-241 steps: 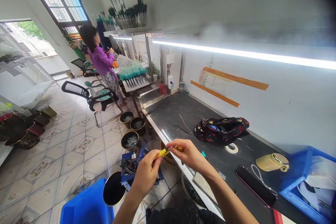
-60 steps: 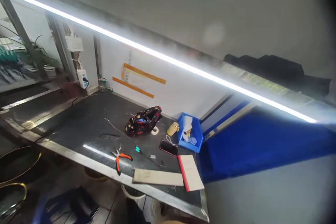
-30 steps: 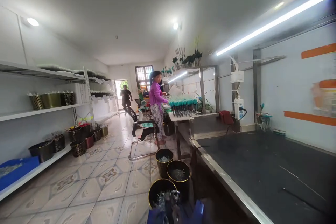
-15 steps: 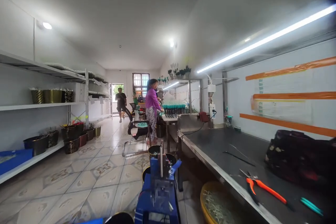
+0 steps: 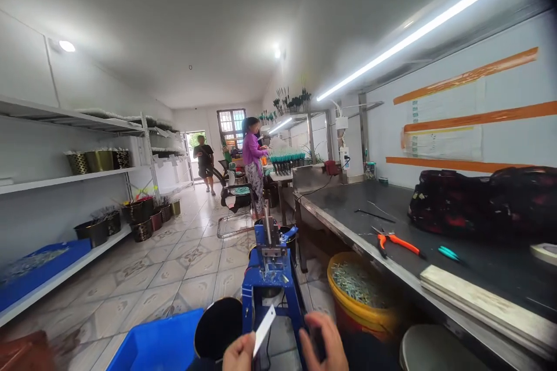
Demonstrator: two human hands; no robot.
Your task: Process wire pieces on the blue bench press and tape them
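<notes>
Between its fingers my left hand [image 5: 240, 353] pinches a thin white strip [image 5: 264, 329] with a small hole near its upper end. The strip is tilted up to the right, its lower end covered by the fingers. My right hand [image 5: 322, 341] is held a little to the right of the strip, apart from it, with thumb and fingers spread and nothing in them. Just beyond both hands stands a blue metal bench machine [image 5: 268, 275] with an upright metal post. A dark round bin [image 5: 220, 324] is close by on the left.
A blue tub [image 5: 161, 339] lies at lower left. On the right, a yellow bucket [image 5: 359, 295] of clippings stands below a dark workbench [image 5: 343, 203] bearing orange-handled pliers [image 5: 398, 243], a dark bag [image 5: 456, 203] and a pale board [image 5: 478, 295]. Two people are farther back.
The view has tipped down and shifted. Both my hands have come into sight, the left one holding the white strip. The person in the doorway has come slightly nearer.
</notes>
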